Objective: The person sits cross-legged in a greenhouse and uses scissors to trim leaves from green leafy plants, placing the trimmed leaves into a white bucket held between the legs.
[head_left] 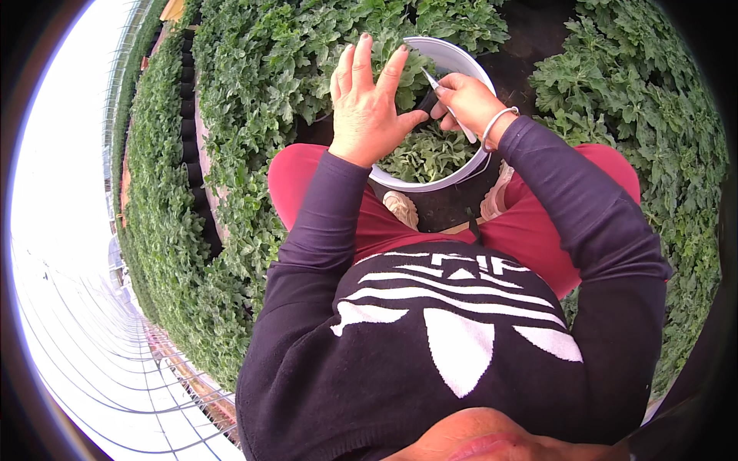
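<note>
The left hand (367, 104) is spread open, fingers apart and pointing up the picture, palm down over the leafy cuttings (427, 154) and the near-left rim of the white bucket (453, 55); it clamps on nothing that can be seen, though whether leaves lie under the palm cannot be told. Its thumb reaches right toward the right hand (465, 100), and the 2 hands sit just beside each other over the bucket. The right hand is closed around the dark handle of a small knife (430, 81), its pale blade angled up and left toward the left hand's fingers. A white bracelet (496, 127) rings the right wrist.

The bucket stands between the person's knees, in red trousers (538, 230), and is filled with green cuttings. 2 pale shoes (401, 209) show just below the bucket on dark ground. Both forearms wear a dark sweatshirt (430, 338) with a white pattern on the chest.

Rows of dense green potted plants (231, 138) run along the left, with black pots (188, 127) in a line among them, and more foliage (638, 107) stands to the right. A greenhouse roof frame (100, 361) curves along the lower left
</note>
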Demonstrator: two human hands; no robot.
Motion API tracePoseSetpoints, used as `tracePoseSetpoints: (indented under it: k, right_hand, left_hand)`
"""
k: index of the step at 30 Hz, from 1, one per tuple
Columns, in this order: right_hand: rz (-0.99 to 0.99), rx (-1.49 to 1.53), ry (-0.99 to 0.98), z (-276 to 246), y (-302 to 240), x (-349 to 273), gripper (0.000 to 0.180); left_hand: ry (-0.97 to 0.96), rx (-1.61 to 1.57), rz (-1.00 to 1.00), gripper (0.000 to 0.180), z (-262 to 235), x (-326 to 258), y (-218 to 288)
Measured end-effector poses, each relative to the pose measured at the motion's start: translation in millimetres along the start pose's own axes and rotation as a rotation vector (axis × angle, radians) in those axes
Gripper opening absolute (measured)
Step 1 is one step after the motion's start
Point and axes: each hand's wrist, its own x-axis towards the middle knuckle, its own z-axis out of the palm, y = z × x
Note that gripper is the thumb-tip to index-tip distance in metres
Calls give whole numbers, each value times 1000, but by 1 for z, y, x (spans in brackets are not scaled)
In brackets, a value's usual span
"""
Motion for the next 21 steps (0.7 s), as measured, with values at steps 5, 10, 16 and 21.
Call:
tracePoseSetpoints:
  k: [5, 10, 16, 21]
  right_hand:
    - [-319, -838, 182, -21, -22, -19, 26]
    - [-585, -1052, 278, -33, -35, -28, 19]
    - [-793, -1165, 299, -20, -31, -11, 16]
    - [-878, -1245, 273, -3, -26, 6, 15]
  left_hand:
    - [169, 90, -119, 34, 25, 14, -20]
    - [139, -218, -271, 26, 32, 3, -42]
    - [136, -309, -325, 22, 32, -3, -49]
    - [156, -374, -386, 19, 32, 0, -55]
